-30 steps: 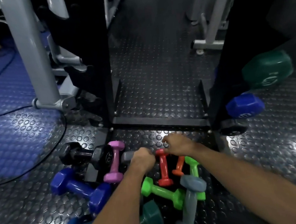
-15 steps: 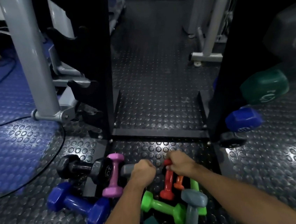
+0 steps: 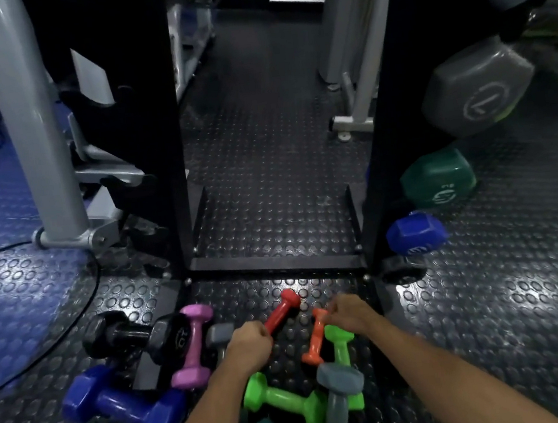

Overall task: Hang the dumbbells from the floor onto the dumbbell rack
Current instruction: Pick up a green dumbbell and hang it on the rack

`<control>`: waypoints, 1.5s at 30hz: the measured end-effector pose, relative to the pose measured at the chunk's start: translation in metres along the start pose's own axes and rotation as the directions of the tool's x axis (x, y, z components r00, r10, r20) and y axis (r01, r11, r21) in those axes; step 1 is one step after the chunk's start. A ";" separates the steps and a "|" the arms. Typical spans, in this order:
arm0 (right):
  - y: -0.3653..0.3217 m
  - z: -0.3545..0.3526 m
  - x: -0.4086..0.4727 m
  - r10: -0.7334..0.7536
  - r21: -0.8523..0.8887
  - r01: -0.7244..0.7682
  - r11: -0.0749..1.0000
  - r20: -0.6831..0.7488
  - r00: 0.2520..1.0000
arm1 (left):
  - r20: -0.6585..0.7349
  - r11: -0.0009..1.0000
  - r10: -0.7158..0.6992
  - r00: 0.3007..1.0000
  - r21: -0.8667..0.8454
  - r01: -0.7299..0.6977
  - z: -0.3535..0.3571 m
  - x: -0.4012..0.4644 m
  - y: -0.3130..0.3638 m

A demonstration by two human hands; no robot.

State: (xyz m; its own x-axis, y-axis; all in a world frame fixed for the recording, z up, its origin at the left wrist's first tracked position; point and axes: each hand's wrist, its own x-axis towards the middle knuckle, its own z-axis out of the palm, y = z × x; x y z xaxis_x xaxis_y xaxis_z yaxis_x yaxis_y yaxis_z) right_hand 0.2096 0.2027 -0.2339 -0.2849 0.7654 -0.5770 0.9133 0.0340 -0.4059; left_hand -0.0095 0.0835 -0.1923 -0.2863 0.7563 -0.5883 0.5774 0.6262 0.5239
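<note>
Several small dumbbells lie on the studded floor in front of the black dumbbell rack (image 3: 383,131). My left hand (image 3: 250,345) is closed on the near end of a red dumbbell (image 3: 282,309), which points up and right, its far head off the pile. My right hand (image 3: 348,312) grips the top end of an orange dumbbell (image 3: 315,340). Around them lie a pink dumbbell (image 3: 193,346), a black one (image 3: 132,335), a dark blue one (image 3: 125,405), two bright green ones (image 3: 283,400), and a grey one (image 3: 338,398).
On the rack's right side hang a blue dumbbell (image 3: 416,233), a dark green one (image 3: 438,180) and a big grey one (image 3: 478,94). The rack's base bar (image 3: 276,265) crosses just beyond my hands. A grey machine post (image 3: 30,117) and a black cable (image 3: 60,334) stand left.
The red dumbbell has swung from pointing toward me to tilting up and right in my left hand. My right hand shifted right onto the orange dumbbell. The camera tipped up.
</note>
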 end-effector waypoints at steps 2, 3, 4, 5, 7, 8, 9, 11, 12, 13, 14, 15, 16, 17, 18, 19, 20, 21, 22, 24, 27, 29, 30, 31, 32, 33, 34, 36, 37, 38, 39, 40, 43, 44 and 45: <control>0.006 0.000 -0.008 0.015 -0.011 -0.014 1.000 0.096 0.995 | -0.006 1.000 0.012 1.000 -0.007 -0.012 -0.001 0.000 0.002; 0.010 0.001 -0.008 0.008 -0.021 -0.006 1.000 0.120 0.993 | 0.000 1.000 0.014 1.000 -0.014 -0.014 -0.001 0.000 0.004; 0.013 0.003 -0.009 0.001 -0.050 0.006 0.999 0.135 0.991 | 0.007 1.000 0.016 1.000 -0.023 -0.016 0.001 0.001 0.004; 0.015 0.005 -0.009 -0.010 -0.077 0.021 0.997 0.136 0.991 | 0.015 0.999 0.022 1.000 -0.026 -0.022 0.003 0.001 0.005; 0.017 0.007 -0.010 -0.005 -0.121 0.021 0.992 0.126 0.992 | 0.029 0.999 0.032 0.999 -0.030 -0.031 0.007 0.002 0.007; 0.020 0.006 -0.010 0.005 -0.139 0.011 0.990 0.110 0.994 | 0.039 0.999 0.034 0.999 -0.036 -0.033 0.009 0.002 0.008; 0.022 0.006 -0.010 -0.002 -0.147 0.014 0.989 0.084 0.996 | 0.051 0.999 0.035 0.998 -0.037 -0.034 0.010 0.002 0.009; 0.027 0.002 -0.015 0.009 -0.160 0.001 0.987 0.059 0.998 | 0.060 0.999 0.048 0.997 -0.024 -0.047 0.011 0.002 0.012; 0.030 -0.001 -0.019 0.007 -0.168 0.002 0.986 0.058 0.998 | 0.061 0.998 0.055 0.997 -0.019 -0.054 0.012 0.002 0.014; 0.034 -0.005 -0.024 -0.002 -0.181 0.012 0.983 0.051 0.999 | 0.064 0.998 0.059 0.996 -0.023 -0.058 0.012 0.002 0.017; 0.037 -0.009 -0.030 -0.021 -0.184 0.028 0.982 0.040 0.999 | 0.068 0.997 0.068 0.995 -0.030 -0.066 0.012 0.002 0.019; 0.041 -0.014 -0.037 -0.038 -0.178 0.042 0.983 0.026 0.999 | 0.076 0.997 0.078 0.994 -0.036 -0.075 0.012 0.003 0.022; 0.044 -0.019 -0.046 -0.048 -0.172 0.050 0.984 0.013 0.999 | 0.083 0.996 0.087 0.993 -0.035 -0.084 0.013 0.003 0.025; 0.046 -0.024 -0.055 -0.069 -0.179 0.066 0.982 -0.009 0.998 | 0.090 0.995 0.094 0.992 -0.034 -0.091 0.013 0.002 0.028; 0.045 -0.030 -0.065 -0.088 -0.202 0.081 0.976 -0.030 0.996 | 0.097 0.994 0.102 0.990 -0.035 -0.100 0.015 0.002 0.031; 0.043 -0.035 -0.075 -0.124 -0.233 0.110 0.966 -0.048 0.991 | 0.106 0.993 0.111 0.988 -0.038 -0.108 0.016 0.002 0.034; 0.039 -0.039 -0.085 -0.152 -0.264 0.131 0.956 -0.059 0.987 | 0.114 0.992 0.120 0.986 -0.040 -0.116 0.018 0.001 0.038; 0.035 -0.041 -0.093 -0.171 -0.298 0.145 0.943 -0.063 0.983 | 0.131 0.992 0.127 0.983 -0.038 -0.123 0.020 0.000 0.042; 0.029 -0.042 -0.101 -0.175 -0.343 0.145 0.928 -0.057 0.983 | 0.150 0.991 0.136 0.979 -0.036 -0.132 0.022 -0.003 0.046; 0.018 -0.042 -0.118 -0.199 -0.447 0.151 0.881 -0.061 0.978 | 0.170 0.986 0.168 0.971 -0.023 -0.167 0.023 -0.009 0.056; 0.007 -0.041 -0.133 -0.295 -0.519 0.215 0.827 -0.074 0.953 | 0.162 0.981 0.194 0.968 -0.035 -0.191 0.018 -0.012 0.067; 0.002 -0.045 -0.139 -0.338 -0.547 0.245 0.800 -0.074 0.938 | 0.152 0.977 0.213 0.965 -0.045 -0.208 0.014 -0.014 0.071; 0.000 -0.049 -0.141 -0.353 -0.554 0.253 0.793 -0.081 0.932 | 0.145 0.976 0.217 0.965 -0.057 -0.211 0.013 -0.014 0.072; -0.002 -0.052 -0.143 -0.363 -0.558 0.255 0.790 -0.091 0.927 | 0.140 0.974 0.223 0.965 -0.072 -0.215 0.012 -0.014 0.073; -0.005 -0.056 -0.144 -0.372 -0.560 0.257 0.788 -0.100 0.923 | 0.131 0.973 0.226 0.965 -0.086 -0.216 0.010 -0.015 0.075; -0.010 -0.060 -0.145 -0.382 -0.561 0.262 0.785 -0.107 0.918 | 0.122 0.972 0.221 0.968 -0.104 -0.209 0.009 -0.016 0.076; -0.015 -0.066 -0.146 -0.400 -0.562 0.269 0.782 -0.121 0.909 | 0.114 0.970 0.220 0.969 -0.128 -0.205 0.009 -0.017 0.077; -0.027 -0.084 -0.148 -0.436 -0.544 0.279 0.792 -0.183 0.881 | 0.114 0.964 0.205 0.972 -0.194 -0.181 0.008 -0.018 0.079; -0.033 -0.096 -0.150 -0.448 -0.520 0.280 0.807 -0.231 0.864 | 0.122 0.958 0.190 0.974 -0.239 -0.157 0.007 -0.018 0.078; -0.040 -0.110 -0.152 -0.455 -0.486 0.282 0.827 -0.285 0.844 | 0.126 0.944 0.184 0.975 -0.301 -0.139 0.007 -0.017 0.077; -0.046 -0.122 -0.155 -0.454 -0.440 0.288 0.851 -0.337 0.825 | 0.127 0.923 0.171 0.977 -0.368 -0.113 0.008 -0.014 0.073; -0.050 -0.134 -0.158 -0.445 -0.391 0.294 0.872 -0.387 0.807 | 0.121 0.896 0.163 0.979 -0.434 -0.095 0.005 -0.016 0.073; -0.061 -0.160 -0.169 -0.385 -0.246 0.297 0.923 -0.543 0.746 | 0.158 0.793 0.161 0.974 -0.609 -0.032 -0.019 -0.040 0.095; -0.064 -0.167 -0.173 -0.356 -0.203 0.294 0.934 -0.591 0.724 | 0.192 0.746 0.186 0.964 -0.666 -0.012 -0.029 -0.048 0.105; -0.067 -0.173 -0.177 -0.325 -0.166 0.287 0.943 -0.626 0.708 | 0.222 0.705 0.215 0.951 -0.709 0.006 -0.039 -0.055 0.114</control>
State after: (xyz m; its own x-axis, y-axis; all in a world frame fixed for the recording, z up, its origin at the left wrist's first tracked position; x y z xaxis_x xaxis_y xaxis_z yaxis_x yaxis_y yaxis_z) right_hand 0.2492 0.1761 0.0174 -0.3168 0.9336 0.1673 0.8281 0.3582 -0.4312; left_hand 0.0424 0.1205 -0.0757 0.0212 0.8119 -0.5834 -0.1367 0.5804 0.8028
